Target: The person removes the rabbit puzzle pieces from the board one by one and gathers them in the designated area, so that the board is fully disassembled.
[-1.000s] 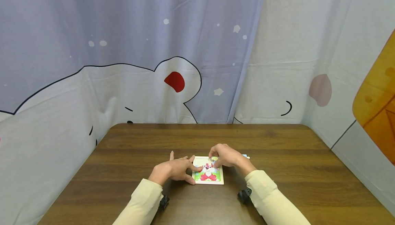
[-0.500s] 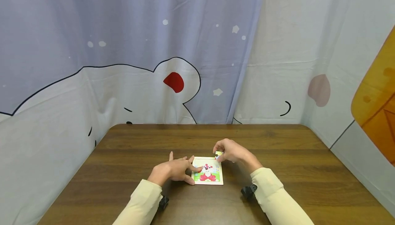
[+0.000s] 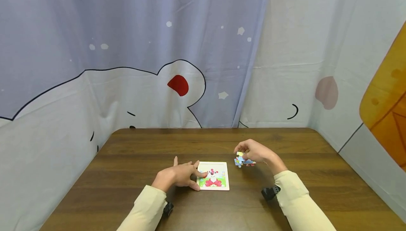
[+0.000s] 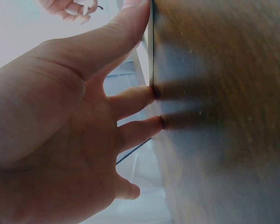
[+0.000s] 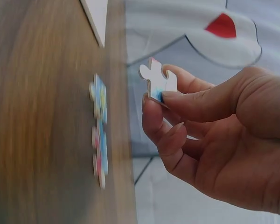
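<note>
A square jigsaw puzzle board [image 3: 219, 166] lies on the table, with a red-and-white cartoon animal on green in its lower part and a pale bare strip above. Spread across its left side is my left hand [image 3: 179, 174], fingers extended, the thumb at the lower left corner. My right hand [image 3: 255, 152] is up off the table to the right of the board. Between thumb and fingers it pinches a puzzle piece [image 5: 156, 84], its knob and notch showing in the right wrist view. Loose puzzle pieces [image 5: 101, 144] lie on the table just below that hand.
The brown wooden table [image 3: 142, 146] reaches back to a printed curtain [image 3: 142, 93] behind it. Dark wrist-camera mounts sit under both wrists, such as the right mount [image 3: 270, 192].
My right hand has lifted a puzzle piece off the board's upper right and carried it rightward, over the loose pieces. The left hand has stayed on the board.
</note>
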Demonstrator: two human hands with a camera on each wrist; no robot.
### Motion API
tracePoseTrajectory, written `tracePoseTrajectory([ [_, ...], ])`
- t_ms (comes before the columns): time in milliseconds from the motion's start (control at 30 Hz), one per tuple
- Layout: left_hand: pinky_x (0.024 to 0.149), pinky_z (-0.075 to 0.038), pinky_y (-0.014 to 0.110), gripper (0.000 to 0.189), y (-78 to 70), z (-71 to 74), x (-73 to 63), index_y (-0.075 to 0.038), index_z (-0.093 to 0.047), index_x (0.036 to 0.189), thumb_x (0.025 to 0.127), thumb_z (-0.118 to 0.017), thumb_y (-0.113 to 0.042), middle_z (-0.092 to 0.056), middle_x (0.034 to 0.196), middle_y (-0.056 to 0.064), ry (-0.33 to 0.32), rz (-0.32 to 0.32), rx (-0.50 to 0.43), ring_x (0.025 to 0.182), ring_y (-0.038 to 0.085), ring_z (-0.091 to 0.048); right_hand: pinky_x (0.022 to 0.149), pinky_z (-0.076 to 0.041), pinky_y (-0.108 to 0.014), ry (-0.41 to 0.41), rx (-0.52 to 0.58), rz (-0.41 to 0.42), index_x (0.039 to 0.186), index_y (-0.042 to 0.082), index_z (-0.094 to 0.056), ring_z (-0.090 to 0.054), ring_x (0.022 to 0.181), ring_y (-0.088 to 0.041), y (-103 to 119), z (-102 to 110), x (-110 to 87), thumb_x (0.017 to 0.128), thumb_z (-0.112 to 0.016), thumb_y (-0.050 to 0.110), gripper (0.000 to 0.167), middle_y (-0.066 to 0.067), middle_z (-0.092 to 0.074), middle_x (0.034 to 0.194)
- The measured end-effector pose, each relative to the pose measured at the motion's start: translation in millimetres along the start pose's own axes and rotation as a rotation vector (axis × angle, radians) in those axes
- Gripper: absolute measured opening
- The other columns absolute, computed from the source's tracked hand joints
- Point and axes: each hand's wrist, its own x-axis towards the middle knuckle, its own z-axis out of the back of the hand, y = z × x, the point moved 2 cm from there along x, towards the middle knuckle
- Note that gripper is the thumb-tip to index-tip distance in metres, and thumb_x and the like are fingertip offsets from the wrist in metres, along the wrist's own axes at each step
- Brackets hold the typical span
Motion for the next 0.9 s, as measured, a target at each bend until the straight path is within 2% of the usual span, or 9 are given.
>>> tracePoseTrajectory([
  [167,0.109,0.006,0.074,0.066,-0.7,2.3,-1.2,-0.039,-0.052,0.145,0.082,-0.073,-0.048,-0.024,0.164,0.011,-0.002,-0.003,-0.016,0.148,0.032,-0.026,0.07,-0.045,-0.031,-0.047,0.015,-0.038,0.111,-0.009,-0.067,-0.055,0.087,-0.025,-18.5,16.9,-13.6,0.076,-0.057,-0.018,0.037,-0.012,-0.066,0.095],
  [367,0.109,0.007,0.074,0.065,-2.8,4.7,-1.6,-0.039,-0.054,0.144,0.082,-0.073,-0.047,-0.025,0.164,0.011,-0.01,-0.009,-0.019,0.148,0.032,-0.026,0.06,-0.044,-0.026,-0.043,0.068,-0.175,0.111,-0.011,-0.066,-0.049,0.073,-0.017,-42.3,30.8,-29.5,0.078,-0.054,-0.018,0.036,-0.01,-0.061,0.086],
  [533,0.109,0.007,0.074,0.064,-2.5,5.0,-1.6,-0.038,-0.055,0.143,0.082,-0.073,-0.047,-0.025,0.163,0.011,-0.014,-0.008,-0.023,0.148,0.032,-0.026,0.058,-0.045,-0.026,-0.017,0.068,-0.249,0.106,-0.006,-0.069,-0.049,0.069,-0.015,-52.3,32.5,-33.2,0.079,-0.061,-0.016,0.03,-0.006,-0.059,0.081],
  [667,0.109,0.007,0.074,0.063,-2.0,4.8,-1.1,-0.037,-0.056,0.142,0.082,-0.074,-0.046,-0.025,0.163,0.011,-0.016,-0.009,-0.031,0.148,0.032,-0.026,0.054,-0.041,-0.023,-0.006,0.056,-0.273,0.101,-0.004,-0.071,-0.047,0.064,-0.013,-56.8,30.3,-31.5,0.077,-0.064,-0.015,0.028,-0.006,-0.063,0.083],
  [767,0.109,0.007,0.073,0.064,-2.1,4.7,-0.8,-0.038,-0.056,0.143,0.082,-0.074,-0.046,-0.025,0.164,0.011,-0.011,-0.007,-0.034,0.149,0.031,-0.026,0.056,-0.044,-0.024,-0.001,0.065,-0.286,0.101,-0.006,-0.071,-0.048,0.062,-0.012,-58.3,27.6,-30.3,0.076,-0.063,-0.017,0.029,-0.007,-0.066,0.088],
  [900,0.109,0.007,0.074,0.064,-2.3,4.4,-0.6,-0.038,-0.055,0.143,0.082,-0.073,-0.047,-0.025,0.164,0.011,-0.007,-0.009,-0.029,0.149,0.031,-0.026,0.056,-0.043,-0.025,-0.026,0.016,-0.292,0.1,-0.008,-0.069,-0.049,0.064,-0.013,-57.8,25.6,-28.6,0.074,-0.065,-0.019,0.028,-0.007,-0.064,0.084],
])
